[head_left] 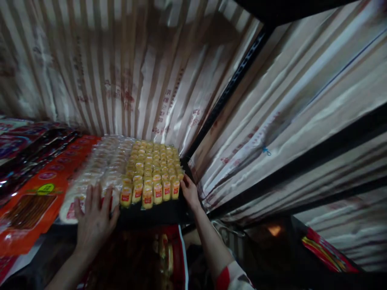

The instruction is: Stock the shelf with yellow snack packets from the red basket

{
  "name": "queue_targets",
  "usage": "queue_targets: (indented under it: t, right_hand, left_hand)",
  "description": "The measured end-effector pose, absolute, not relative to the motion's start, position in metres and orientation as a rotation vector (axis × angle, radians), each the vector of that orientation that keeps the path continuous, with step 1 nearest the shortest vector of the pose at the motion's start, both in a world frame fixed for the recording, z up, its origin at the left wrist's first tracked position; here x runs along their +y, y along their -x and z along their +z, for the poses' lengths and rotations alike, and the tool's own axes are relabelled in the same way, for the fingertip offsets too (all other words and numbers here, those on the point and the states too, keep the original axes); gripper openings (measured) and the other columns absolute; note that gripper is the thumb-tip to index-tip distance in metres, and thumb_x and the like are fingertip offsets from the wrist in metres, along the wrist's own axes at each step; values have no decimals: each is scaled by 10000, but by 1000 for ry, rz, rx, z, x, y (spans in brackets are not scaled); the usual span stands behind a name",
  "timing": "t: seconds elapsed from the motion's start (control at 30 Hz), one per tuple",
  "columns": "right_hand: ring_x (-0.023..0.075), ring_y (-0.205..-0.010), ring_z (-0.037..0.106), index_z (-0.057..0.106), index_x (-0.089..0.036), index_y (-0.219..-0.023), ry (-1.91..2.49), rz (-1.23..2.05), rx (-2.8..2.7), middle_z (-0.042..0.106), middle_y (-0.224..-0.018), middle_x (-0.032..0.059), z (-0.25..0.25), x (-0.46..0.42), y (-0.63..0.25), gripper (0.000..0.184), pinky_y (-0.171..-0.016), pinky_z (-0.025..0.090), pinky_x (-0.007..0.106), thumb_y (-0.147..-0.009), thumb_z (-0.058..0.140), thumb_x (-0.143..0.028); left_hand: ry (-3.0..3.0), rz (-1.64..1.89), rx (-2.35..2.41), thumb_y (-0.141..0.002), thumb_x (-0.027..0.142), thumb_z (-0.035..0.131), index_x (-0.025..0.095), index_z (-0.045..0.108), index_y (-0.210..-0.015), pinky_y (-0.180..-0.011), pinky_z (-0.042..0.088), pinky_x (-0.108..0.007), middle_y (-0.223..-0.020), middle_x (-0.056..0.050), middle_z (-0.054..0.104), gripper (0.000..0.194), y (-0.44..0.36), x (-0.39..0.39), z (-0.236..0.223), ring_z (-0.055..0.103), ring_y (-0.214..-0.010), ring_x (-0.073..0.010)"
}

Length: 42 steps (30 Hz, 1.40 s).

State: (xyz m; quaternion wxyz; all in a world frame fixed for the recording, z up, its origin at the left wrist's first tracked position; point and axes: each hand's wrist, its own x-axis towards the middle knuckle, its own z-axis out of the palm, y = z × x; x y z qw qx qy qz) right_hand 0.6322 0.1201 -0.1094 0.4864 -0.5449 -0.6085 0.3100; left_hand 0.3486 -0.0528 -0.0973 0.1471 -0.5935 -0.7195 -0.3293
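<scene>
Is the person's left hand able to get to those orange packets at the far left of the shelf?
Probably yes. The left hand lies flat on the pale packets, and the orange packets lie right beside them on the same shelf, with nothing standing between.

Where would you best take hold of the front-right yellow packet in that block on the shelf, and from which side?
Probably by its top edge, from above and the front. The front-right yellow packet stands upright at the shelf edge, neighbours packed against its left and rear. The right hand already rests beside it; the left hand lies flat on the pale packets.
</scene>
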Motion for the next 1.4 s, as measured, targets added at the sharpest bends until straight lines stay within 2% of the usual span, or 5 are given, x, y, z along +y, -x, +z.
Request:
queue_targets:
  t: [0.2, 0.5, 0.77, 1.07, 1.4]
  right_hand:
    - [250, -1007, 621, 669, -197, -1072, 1404, 736, -1517, 693, -1064, 70, -115, 120, -632, 392, -961, 426, 402, -756, 564, -405]
    - [237, -1052, 570, 569, -98, -1179, 1464, 471, -1457, 608, -1167, 165, -109, 88, -632, 546, -953, 418, 382, -795, 488, -478]
    - [144, -740, 565, 578, -132, -1074, 1436, 581, -1453, 608, -979, 90, -121, 71, -623, 494, -748, 485, 303, -719, 597, -475]
    - [118, -587, 506, 561, -176, -866, 1474, 574, -1448, 530, -648, -35, -125, 72, -616, 320, -610, 433, 237, -738, 579, -468]
    - [112, -605, 519, 531, -193, -874, 1325, 713, -1456, 565, -700, -25, -119, 63, -614, 291, -629, 459, 241, -701, 627, -406]
  left_hand:
    - [1751, -992, -1928, -813, 138, 490, 202, 287, -1413, -1083, 219, -589, -1499, -184, 245, 636, -344, -56, -106, 162, -1399, -336]
    - [1980, -1078, -1664, -781, 37, 454, 150, 600, -1039, -991, 464, -425, -1250, -132, 551, 317, -367, -65, -107, 426, -1272, -266]
    - [2041, -1117, -1673, -795, 57, 422, 139, 631, -920, -873, 531, -354, -1036, -107, 642, 256, -380, -69, -101, 583, -1012, -205]
    - [2140, -1174, -1604, -818, 71, 418, 139, 642, -897, -839, 526, -338, -976, -88, 666, 247, -378, -68, -102, 605, -930, -192]
    - [2602, -1173, -1532, -827, 103, 402, 153, 652, -926, -817, 514, -283, -956, -61, 680, 274, -396, -74, -109, 609, -893, -157]
